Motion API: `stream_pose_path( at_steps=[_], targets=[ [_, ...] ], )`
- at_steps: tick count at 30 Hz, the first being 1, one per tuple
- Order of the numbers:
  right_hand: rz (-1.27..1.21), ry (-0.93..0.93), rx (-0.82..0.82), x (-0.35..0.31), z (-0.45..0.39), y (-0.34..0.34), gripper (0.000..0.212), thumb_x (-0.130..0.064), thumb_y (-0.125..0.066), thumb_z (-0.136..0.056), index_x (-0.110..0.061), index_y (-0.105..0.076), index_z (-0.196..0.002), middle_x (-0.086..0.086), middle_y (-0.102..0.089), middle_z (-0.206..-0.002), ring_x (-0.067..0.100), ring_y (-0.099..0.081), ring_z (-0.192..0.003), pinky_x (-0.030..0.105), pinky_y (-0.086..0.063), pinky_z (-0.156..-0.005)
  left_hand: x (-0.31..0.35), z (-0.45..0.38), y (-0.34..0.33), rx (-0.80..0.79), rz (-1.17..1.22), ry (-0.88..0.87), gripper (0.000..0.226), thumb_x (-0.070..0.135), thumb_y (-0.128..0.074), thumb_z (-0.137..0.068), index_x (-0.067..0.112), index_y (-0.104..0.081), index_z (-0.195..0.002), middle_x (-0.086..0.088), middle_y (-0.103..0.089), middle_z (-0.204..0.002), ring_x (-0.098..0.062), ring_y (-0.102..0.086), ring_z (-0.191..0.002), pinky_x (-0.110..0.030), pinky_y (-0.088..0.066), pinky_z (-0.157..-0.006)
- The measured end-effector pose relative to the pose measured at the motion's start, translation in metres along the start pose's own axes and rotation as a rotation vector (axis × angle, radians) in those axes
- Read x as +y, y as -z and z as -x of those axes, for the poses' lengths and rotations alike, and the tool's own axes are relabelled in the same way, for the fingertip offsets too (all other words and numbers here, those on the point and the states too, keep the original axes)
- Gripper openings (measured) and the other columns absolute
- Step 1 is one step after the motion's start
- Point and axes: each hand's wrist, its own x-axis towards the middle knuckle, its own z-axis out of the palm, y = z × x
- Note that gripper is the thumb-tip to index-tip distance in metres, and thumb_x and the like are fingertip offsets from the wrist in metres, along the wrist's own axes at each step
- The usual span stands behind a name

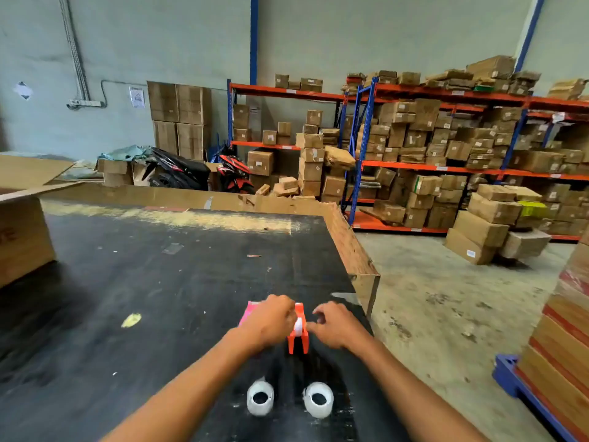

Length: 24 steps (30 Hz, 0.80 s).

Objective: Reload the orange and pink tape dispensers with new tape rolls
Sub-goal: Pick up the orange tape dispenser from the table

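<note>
The left hand [271,323] hides most of the pink dispenser [247,315].

Leaving wide free room over the dark tabletop [153,282] to the left and far side. Blocking the near lane: two white tape rolls [260,397], side by side. Crowding the right edge: orange dispenser [299,336] and pink dispenser [248,315], close together. Closing the far left: a cardboard box [22,231].

Black worktop [159,282], surface scuffed, wooden edge exposed on the right. Yellow scrap [131,320] lies on it at left. Open carton [22,231] stands at its far left. Beyond, orange-and-blue racks [446,167] carry brown boxes. Two motorbikes [204,173] parked against the wall. Concrete floor [446,298] stained.
</note>
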Motion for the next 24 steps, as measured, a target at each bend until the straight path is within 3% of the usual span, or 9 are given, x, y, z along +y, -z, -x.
stream_pose_path(
  at_steps=[5, 8, 10, 12, 14, 16, 19, 22, 24],
  targets=[
    [-0.079, -0.026, -0.024, 0.016, 0.002, -0.036, 0.031, -0.031, -0.061, -0.075, -0.014, -0.044, -0.055, 0.021, -0.069, -0.088, 0.032, -0.04, -0.068, 0.033, -0.037, -0.061, 0.013, -0.007, -0.025, -0.03, 0.101, 0.212, 0.032, 0.01, -0.039, -0.091, -0.011, -0.056, -0.109, -0.03, -0.063, -0.117, -0.044, -0.058, -0.107, -0.041, -0.044, -0.081],
    [-0.195, -0.037, 0.081, 0.017, 0.001, -0.041, 0.032, -0.021, -0.057, -0.078, -0.014, -0.041, -0.051, 0.022, -0.066, -0.079, 0.035, -0.043, -0.065, 0.034, -0.038, -0.058, 0.013, -0.008, -0.035, 0.039, 0.272, 0.241, 0.024, 0.018, -0.043, -0.092, 0.002, -0.057, -0.082, -0.028, -0.068, -0.103, -0.042, -0.063, -0.099, -0.04, -0.046, -0.075],
    [-0.32, -0.032, 0.154, 0.015, 0.004, -0.039, 0.024, -0.02, -0.057, -0.079, -0.012, -0.054, -0.056, 0.014, -0.064, -0.068, 0.027, -0.052, -0.061, 0.036, -0.044, -0.058, 0.014, -0.01, -0.042, 0.126, 0.476, 0.308, 0.032, 0.034, -0.044, -0.093, 0.008, -0.053, -0.075, -0.021, -0.07, -0.088, -0.036, -0.066, -0.089, -0.037, -0.047, -0.072],
    [-0.375, 0.056, 0.198, 0.01, 0.012, -0.033, 0.013, -0.016, -0.059, -0.079, -0.01, -0.068, -0.071, 0.004, -0.063, -0.063, 0.015, -0.051, -0.055, 0.028, -0.047, -0.059, 0.015, -0.013, -0.044, 0.169, 0.765, 0.444, 0.045, 0.05, -0.04, -0.089, 0.01, -0.053, -0.102, -0.012, -0.067, -0.088, -0.029, -0.065, -0.083, -0.038, -0.054, -0.075],
    [-0.45, 0.13, 0.154, 0.005, 0.019, -0.026, 0.013, -0.015, -0.06, -0.078, -0.014, -0.072, -0.084, -0.003, -0.063, -0.064, 0.008, -0.053, -0.055, 0.017, -0.044, -0.058, 0.016, -0.015, -0.043, 0.218, 0.917, 0.491, 0.045, 0.043, -0.037, -0.091, 0.012, -0.044, -0.122, -0.014, -0.066, -0.096, -0.028, -0.062, -0.083, -0.044, -0.055, -0.081],
    [-0.639, 0.135, 0.084, -0.001, 0.022, -0.018, 0.017, -0.018, -0.058, -0.083, -0.021, -0.072, -0.093, -0.007, -0.067, -0.072, 0.003, -0.055, -0.059, 0.019, -0.046, -0.063, 0.019, -0.012, -0.038, 0.307, 0.897, 0.422, 0.029, 0.028, -0.035, -0.093, 0.016, -0.045, -0.118, -0.02, -0.067, -0.101, -0.026, -0.062, -0.082, -0.047, -0.051, -0.085],
    [-0.855, 0.095, 0.055, -0.007, 0.017, -0.013, 0.018, -0.023, -0.049, -0.094, -0.028, -0.064, -0.103, -0.008, -0.069, -0.086, 0.0, -0.062, -0.072, 0.016, -0.048, -0.069, 0.024, 0.002, -0.028, 0.328, 0.882, 0.256, 0.024, 0.022, -0.03, -0.098, 0.025, -0.043, -0.118, -0.008, -0.064, -0.083, -0.015, -0.057, -0.068, -0.026, -0.052, -0.061],
    [-0.936, 0.133, 0.077, -0.013, 0.015, -0.015, 0.015, -0.033, -0.053, -0.093, -0.031, -0.064, -0.103, 0.011, -0.074, -0.1, 0.021, -0.071, -0.091, 0.043, -0.058, -0.083, 0.029, 0.014, -0.019, 0.319, 0.863, 0.163, 0.028, 0.021, -0.026, -0.1, 0.029, -0.04, -0.124, -0.004, -0.062, -0.083, -0.005, -0.056, -0.065, -0.007, -0.042, -0.045],
    [-0.978, 0.159, 0.091, -0.017, 0.015, -0.018, 0.012, -0.029, -0.054, -0.093, -0.032, -0.065, -0.098, 0.014, -0.073, -0.101, 0.022, -0.071, -0.091, 0.046, -0.059, -0.082, 0.03, 0.019, -0.011, 0.322, 0.812, 0.177, 0.029, 0.02, -0.026, -0.101, 0.028, -0.04, -0.125, 0.005, -0.057, -0.076, -0.001, -0.051, -0.063, -0.004, -0.041, -0.042]
  ],
)
